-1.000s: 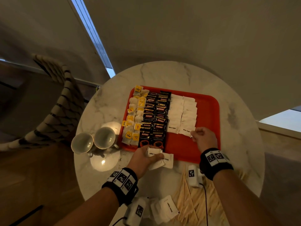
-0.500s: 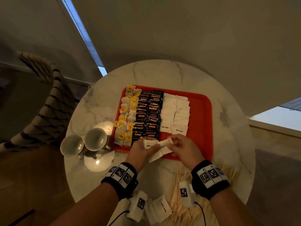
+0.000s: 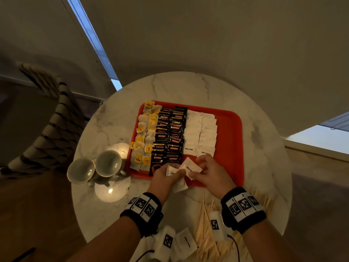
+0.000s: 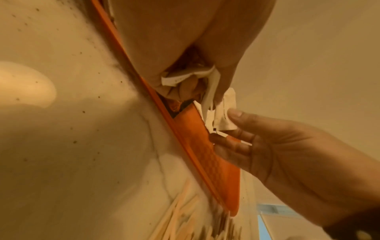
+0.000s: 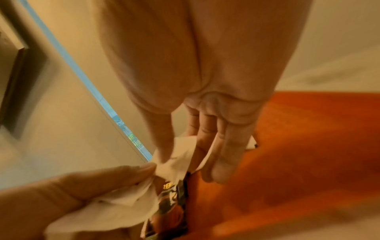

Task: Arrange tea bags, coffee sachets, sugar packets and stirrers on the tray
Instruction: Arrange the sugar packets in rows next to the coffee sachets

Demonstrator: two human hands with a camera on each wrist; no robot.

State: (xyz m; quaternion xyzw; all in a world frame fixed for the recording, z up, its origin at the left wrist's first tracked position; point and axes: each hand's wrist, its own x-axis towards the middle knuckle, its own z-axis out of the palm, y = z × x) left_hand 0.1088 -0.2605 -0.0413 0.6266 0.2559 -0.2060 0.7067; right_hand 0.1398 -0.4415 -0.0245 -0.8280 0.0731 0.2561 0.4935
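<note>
At the tray's (image 3: 229,140) near edge, a sugar packet (image 3: 190,166) is pinched by the right hand (image 3: 211,172) from the bundle (image 3: 176,178) gripped by the left hand (image 3: 165,179), presumably to extend the rows.

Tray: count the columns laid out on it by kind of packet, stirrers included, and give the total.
Tea bags: 2 columns
Coffee sachets: 2 columns
Sugar packets: 2 columns
Stirrers: 0 columns; they lie on the table, off the tray
Total: 6 columns
</note>
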